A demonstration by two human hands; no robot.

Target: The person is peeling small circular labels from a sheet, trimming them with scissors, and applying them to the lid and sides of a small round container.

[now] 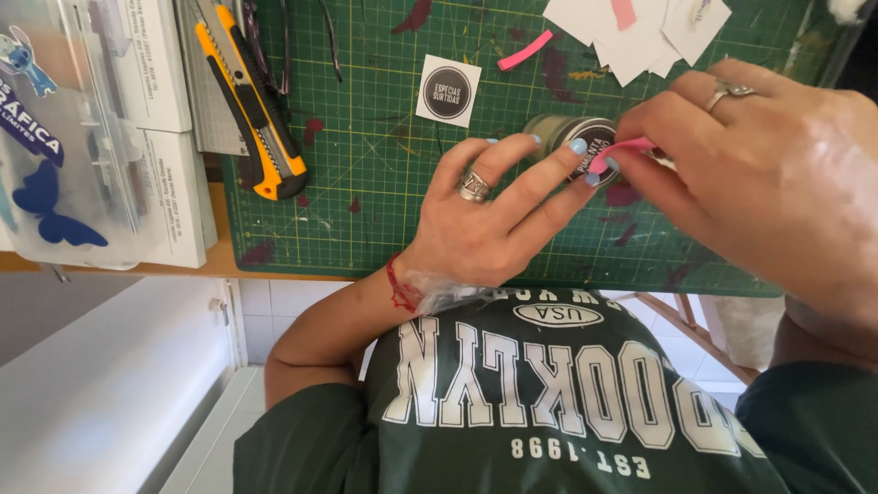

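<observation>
A small round jar (564, 134) with a dark round label lies on its side on the green cutting mat (366, 201). My left hand (489, 215), with a ring and light blue nails, holds the jar with its fingertips on the label. My right hand (768, 178) comes in from the right and pinches a pink strip (619, 152) against the jar's face. A crumpled bit of clear plastic (439, 291) sits under my left wrist.
A yellow and black utility knife (251, 101) lies at the mat's upper left. A square sticker with a dark round label (448, 90), another pink strip (526, 50) and white paper pieces (640, 32) rest on the mat. Plastic boxes (82, 128) stand at the left.
</observation>
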